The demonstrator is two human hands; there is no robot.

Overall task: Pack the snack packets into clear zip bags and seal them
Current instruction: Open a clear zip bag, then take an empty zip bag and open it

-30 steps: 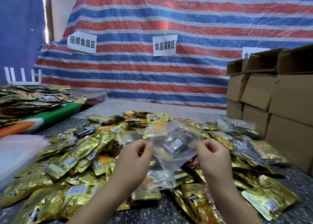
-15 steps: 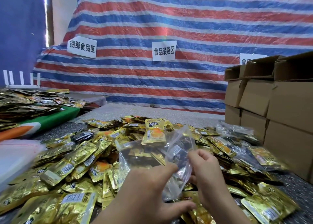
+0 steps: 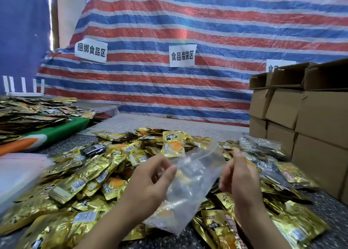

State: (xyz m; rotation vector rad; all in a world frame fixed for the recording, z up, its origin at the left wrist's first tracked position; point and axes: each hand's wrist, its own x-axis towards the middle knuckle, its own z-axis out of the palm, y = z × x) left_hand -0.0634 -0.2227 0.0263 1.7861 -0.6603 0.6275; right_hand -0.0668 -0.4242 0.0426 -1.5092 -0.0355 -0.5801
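Observation:
A clear zip bag hangs tilted between my hands above a heap of gold snack packets. My left hand pinches the bag's left edge near the top between thumb and fingers. My right hand pinches the bag's right edge, fingers curled. Whether anything lies inside the bag is blurred; dark and orange shapes show through it. One gold packet stands upright on the heap just beyond the bag's mouth.
Stacked cardboard boxes wall off the right side. Filled clear bags lie by the boxes. A white bin sits at the left, a green board with more packets behind it. A striped tarp hangs behind.
My left hand rose from low in front and now pinches the bag's left edge. The bag has been spread wider between both hands and shifted slightly right.

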